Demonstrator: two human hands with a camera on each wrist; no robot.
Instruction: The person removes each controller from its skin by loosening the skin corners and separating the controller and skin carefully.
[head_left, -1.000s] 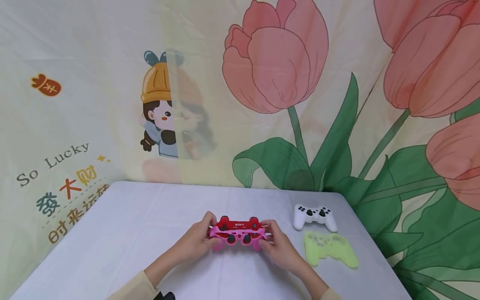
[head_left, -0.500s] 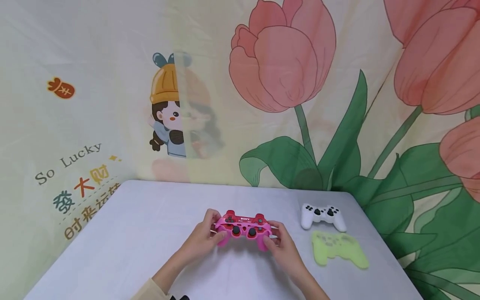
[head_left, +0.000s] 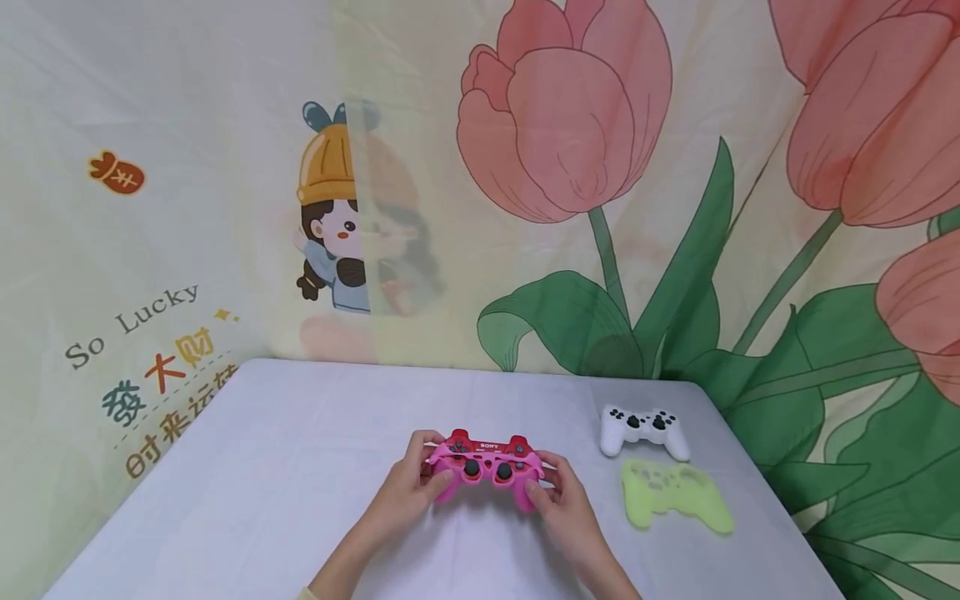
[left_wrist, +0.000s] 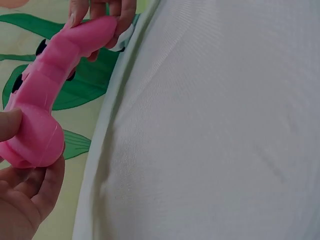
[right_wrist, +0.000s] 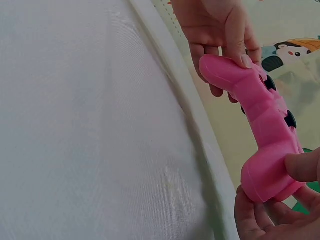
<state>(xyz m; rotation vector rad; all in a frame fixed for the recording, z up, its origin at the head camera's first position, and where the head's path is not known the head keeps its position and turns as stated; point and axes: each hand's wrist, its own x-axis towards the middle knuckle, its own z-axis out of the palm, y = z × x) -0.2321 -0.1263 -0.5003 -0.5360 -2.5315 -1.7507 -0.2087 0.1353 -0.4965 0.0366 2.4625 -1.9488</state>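
A red game controller (head_left: 491,446) is held up over the table between both hands. A pink silicone cover (right_wrist: 267,122) wraps its grips and lower part, with the black thumbsticks poking through. The red top with the SONY label shows above the cover's edge. My left hand (head_left: 408,487) grips the left end, thumb on the pink grip and fingers behind and beneath. On the right end, my right hand (head_left: 566,500) holds in the same way. In the left wrist view, the pink underside (left_wrist: 42,90) is smooth and tilted; the fingers behind it are partly hidden.
A white game controller (head_left: 643,433) lies at the table's right side. In front of it is a flat, pale green silicone cover (head_left: 663,502). A white cloth covers the table (head_left: 300,442), and a printed tulip curtain (head_left: 555,250) hangs behind and along the sides.
The controller has tilted so more of its pink front and thumbsticks face the head camera, then dipped slightly. Both hands keep their grip, and the head view has shifted a little.
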